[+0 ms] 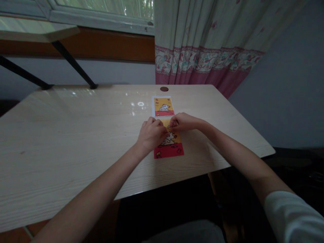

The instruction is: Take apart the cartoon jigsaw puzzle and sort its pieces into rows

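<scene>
Near the centre of the frame, the left hand [152, 132] and right hand [181, 122] meet over the upper half of a yellow-and-red picture card [170, 152], which lies flat on the pale wooden surface [101, 141]. The fingers of each grip are bent and drawn in close together — whether either is clamped on anything I cannot tell, since the fingertips are small and dim. The left hand also stands in the way of the card's left side, and the knuckles hide part of the white animal drawn on it.

Just above the hands in the frame lies a white-bordered picture [163, 106] with a similar animal on yellow and red. Higher still, by the surface's far edge, is a round brown disc or hole [164, 89].

At upper left, a raised shelf [37, 32] stands on slanting black legs [76, 66], well apart from the hands. A window frame [101, 18] runs behind it, and a flowered curtain [197, 33] with a pink hem hangs at upper centre and right — beyond the surface's far edge. A pale sleeve [291, 216] shows at lower right.
</scene>
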{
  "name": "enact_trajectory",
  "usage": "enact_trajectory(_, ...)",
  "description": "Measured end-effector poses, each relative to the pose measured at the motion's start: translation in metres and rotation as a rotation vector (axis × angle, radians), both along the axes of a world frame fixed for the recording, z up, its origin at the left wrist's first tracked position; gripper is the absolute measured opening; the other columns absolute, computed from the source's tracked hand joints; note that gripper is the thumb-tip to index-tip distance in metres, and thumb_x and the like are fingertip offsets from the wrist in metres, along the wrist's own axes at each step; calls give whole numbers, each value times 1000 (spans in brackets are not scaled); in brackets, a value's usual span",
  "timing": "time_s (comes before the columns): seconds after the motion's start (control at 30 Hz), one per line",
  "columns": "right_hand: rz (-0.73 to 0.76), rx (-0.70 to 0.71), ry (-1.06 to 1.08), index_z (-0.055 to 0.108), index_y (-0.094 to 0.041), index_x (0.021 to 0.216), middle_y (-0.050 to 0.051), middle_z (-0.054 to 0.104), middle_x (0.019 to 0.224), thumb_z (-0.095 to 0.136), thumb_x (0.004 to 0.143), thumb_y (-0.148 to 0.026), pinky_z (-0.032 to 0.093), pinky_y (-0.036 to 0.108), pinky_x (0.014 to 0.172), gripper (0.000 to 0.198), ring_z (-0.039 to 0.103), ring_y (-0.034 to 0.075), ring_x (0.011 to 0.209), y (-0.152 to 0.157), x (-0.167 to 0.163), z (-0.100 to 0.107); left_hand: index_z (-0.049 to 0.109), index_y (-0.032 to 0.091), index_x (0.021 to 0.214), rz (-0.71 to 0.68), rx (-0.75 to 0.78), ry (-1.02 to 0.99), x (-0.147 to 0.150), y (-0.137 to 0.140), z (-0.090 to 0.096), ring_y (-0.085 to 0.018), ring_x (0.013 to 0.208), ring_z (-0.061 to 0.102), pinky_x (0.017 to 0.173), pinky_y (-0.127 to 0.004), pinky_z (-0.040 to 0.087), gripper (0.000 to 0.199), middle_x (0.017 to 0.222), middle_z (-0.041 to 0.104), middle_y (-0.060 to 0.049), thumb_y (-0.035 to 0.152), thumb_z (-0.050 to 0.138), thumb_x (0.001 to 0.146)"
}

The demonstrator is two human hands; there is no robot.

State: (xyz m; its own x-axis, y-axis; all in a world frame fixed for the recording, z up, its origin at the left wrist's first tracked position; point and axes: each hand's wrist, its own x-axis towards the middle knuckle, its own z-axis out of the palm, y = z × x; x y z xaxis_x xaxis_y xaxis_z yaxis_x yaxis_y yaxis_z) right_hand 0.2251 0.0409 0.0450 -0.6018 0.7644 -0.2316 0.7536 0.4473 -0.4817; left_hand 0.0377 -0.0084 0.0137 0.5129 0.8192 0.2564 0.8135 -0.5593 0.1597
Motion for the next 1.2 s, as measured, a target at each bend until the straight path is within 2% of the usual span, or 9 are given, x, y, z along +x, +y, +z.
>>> enact_trajectory(0.2,-6,-35,109,60,-14,77,-1,58,68,62,69,-20,31,21,55,10,48,8,58,-3,4,-3,70,22,84,-3,-7,-9,2,-2,-1,-25,92,44,70,-34,31,21,93,64,-5,39,58,80)
enact_trajectory(0.5,-11,-140,287,58,-14,77,-2,55,66,64,68,-23,33,21,55,14,48,8,60,3,12,-18,70,24,85,-102,2,-116,-12,11,-8,-24,89,45,70,-34,34,21,90,67,-4,41,62,75)
enact_trajectory(0.63,-7,-106,315,56,-15,77,-2,56,68,62,69,-21,34,20,56,12,49,8,61,1,13,-20,71,24,86,-265,-31,-148,-18,16,-9,-21,87,47,74,-33,37,17,92,67,-3,33,59,78)
enact_trajectory(0.77,77,30,244,56,-15,77,-1,57,70,58,73,-20,33,20,57,6,47,8,61,-2,16,-20,71,25,87,-370,-53,-160,-19,17,-11,-19,86,48,77,-33,37,17,92,67,-2,30,56,80)
enact_trajectory(0.87,168,137,227,56,-15,77,-1,57,72,57,76,-20,33,20,59,5,46,8,62,-3,20,-21,71,24,86,-374,-53,-143,-18,17,-10,-20,88,49,77,-33,38,16,92,66,-3,29,56,80)
enact_trajectory(0.97,202,172,266,56,-15,78,-1,57,72,55,79,-21,35,20,59,5,46,8,62,-6,24,-25,71,23,85,-357,-56,-129,-17,15,-7,-20,88,49,76,-33,39,16,91,66,-4,28,57,80)
enact_trajectory(1.07,161,180,343,56,-16,81,-1,57,73,55,80,-24,36,20,59,8,47,8,62,-10,26,-31,70,22,84,-312,-72,-121,-13,13,-4,-20,86,51,76,-32,41,16,87,66,-5,28,56,80)
enact_trajectory(1.2,85,222,418,58,-17,83,0,58,75,59,79,-30,38,21,60,14,49,9,65,-14,26,-38,71,19,85,-181,-62,-135,0,16,-4,-20,80,54,77,-34,42,22,80,66,-6,31,53,81)
